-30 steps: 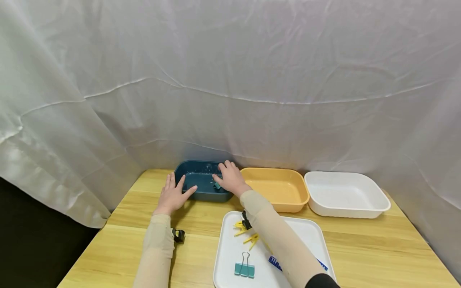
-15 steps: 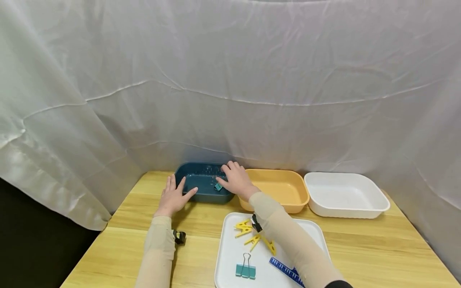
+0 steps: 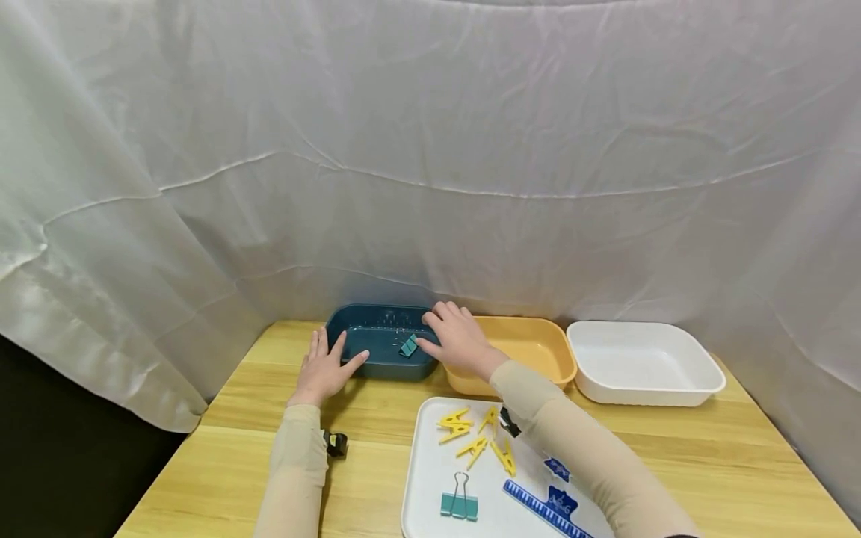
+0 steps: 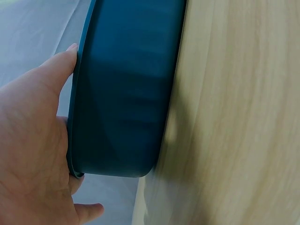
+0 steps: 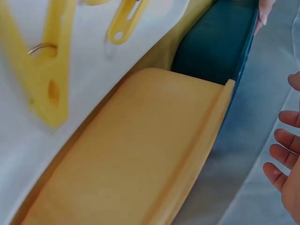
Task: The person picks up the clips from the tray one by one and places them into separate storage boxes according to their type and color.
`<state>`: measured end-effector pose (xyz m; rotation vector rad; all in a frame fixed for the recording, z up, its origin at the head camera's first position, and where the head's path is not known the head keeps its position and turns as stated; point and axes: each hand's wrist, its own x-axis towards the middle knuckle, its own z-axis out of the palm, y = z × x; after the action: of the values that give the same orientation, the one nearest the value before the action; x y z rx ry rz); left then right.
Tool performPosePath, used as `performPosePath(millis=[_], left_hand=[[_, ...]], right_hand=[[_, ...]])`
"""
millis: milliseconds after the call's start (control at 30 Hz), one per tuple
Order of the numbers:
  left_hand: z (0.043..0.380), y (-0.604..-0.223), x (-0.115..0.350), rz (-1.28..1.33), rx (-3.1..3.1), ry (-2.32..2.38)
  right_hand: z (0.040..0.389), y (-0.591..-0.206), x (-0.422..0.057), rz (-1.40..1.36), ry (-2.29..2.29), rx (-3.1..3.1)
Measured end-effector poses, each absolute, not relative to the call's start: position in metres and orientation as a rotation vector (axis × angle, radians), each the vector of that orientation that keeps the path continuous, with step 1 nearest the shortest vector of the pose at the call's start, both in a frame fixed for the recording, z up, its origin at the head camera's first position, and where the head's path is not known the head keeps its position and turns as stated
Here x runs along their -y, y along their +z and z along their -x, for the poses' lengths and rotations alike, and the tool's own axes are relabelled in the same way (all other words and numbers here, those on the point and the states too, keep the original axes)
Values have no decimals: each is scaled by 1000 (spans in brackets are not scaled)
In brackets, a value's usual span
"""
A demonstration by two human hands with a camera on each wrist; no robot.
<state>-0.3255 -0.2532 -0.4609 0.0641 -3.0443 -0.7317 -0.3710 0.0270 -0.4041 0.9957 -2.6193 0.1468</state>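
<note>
My left hand (image 3: 321,371) rests with spread fingers on the left front rim of the dark blue bin (image 3: 386,369). In the left wrist view, the thumb and fingers (image 4: 61,70) lie along that rim, palm outside the wall. Inside the bin, toward its right end, lies a small teal binder clip (image 3: 408,346). My right hand (image 3: 460,340) hovers over where the blue bin meets the yellow bin (image 3: 511,381), its fingers loosely bent and holding nothing. The right wrist view shows those bare fingers (image 5: 283,154) at the right edge, apart from one another.
A white bin (image 3: 646,394) stands right of the yellow one. In front, a white tray (image 3: 424,463) carries several yellow clothespins (image 3: 473,450), a larger teal binder clip (image 3: 460,506) and blue pieces, including a strip with a piano-key pattern (image 3: 538,506). A pale curtain (image 3: 430,187) hangs behind.
My right hand has drawn rightward and away from the small binder clip, which now shows fully in the blue bin. The right forearm uncovers more of the tray. My left hand stays put.
</note>
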Motion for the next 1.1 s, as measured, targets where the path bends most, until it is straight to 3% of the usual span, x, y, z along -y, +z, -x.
performPosePath(millis=[500, 1100], left_hand=[[328, -460, 249, -67, 3054, -731], [328, -461, 252, -77, 3040, -736]], right_hand=[[340, -387, -44, -1154, 131, 2467], [301, -408, -63, -1285, 92, 2551]])
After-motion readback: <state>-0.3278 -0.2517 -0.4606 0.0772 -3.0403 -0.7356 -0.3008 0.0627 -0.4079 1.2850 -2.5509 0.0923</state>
